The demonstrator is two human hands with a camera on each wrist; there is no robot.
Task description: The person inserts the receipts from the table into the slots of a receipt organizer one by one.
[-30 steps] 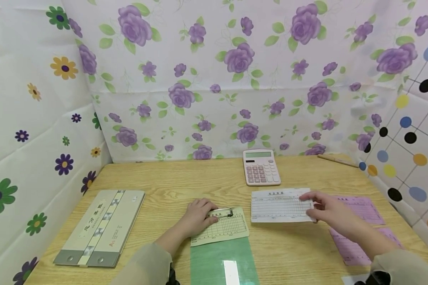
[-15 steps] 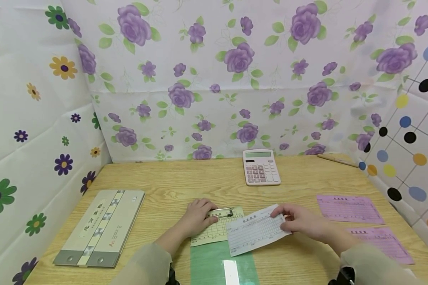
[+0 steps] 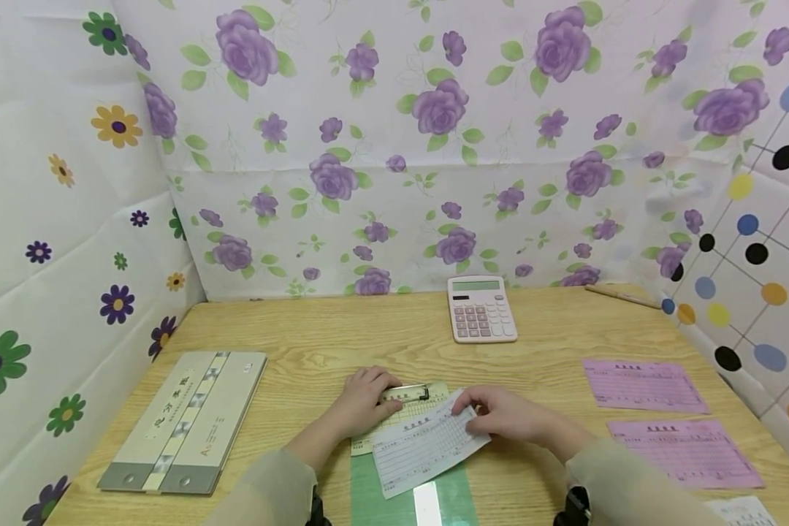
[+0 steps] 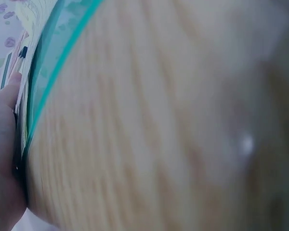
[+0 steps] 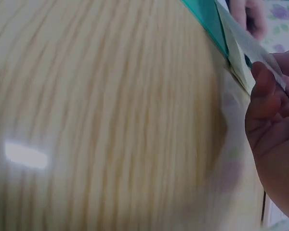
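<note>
A white printed slip (image 3: 421, 453) is pinched at its right end between the thumb and fingers of my right hand (image 3: 509, 420). It lies tilted over a green clipboard (image 3: 447, 488), overlapping a yellow printed slip (image 3: 401, 415) under the metal clip (image 3: 404, 393). My left hand (image 3: 361, 402) holds the clipboard at its top left corner, thumb and fingers about the clip. In the left wrist view, the left thumb (image 4: 12, 89) lies along the papers. The right wrist view shows the white slip (image 5: 260, 50) at the right fingertips, above the yellow one.
A pink calculator (image 3: 481, 310) stands behind the clipboard. Two purple printed slips (image 3: 644, 386) lie at the right, with another white slip (image 3: 739, 511) near the front. A grey folder case (image 3: 187, 420) lies at the left. A wooden stick (image 3: 621, 296) is at the back right.
My right hand has carried the white slip leftward from beside the clipboard to over it, tilting it on the way. The purple slips at the right are now uncovered. My left hand stays put.
</note>
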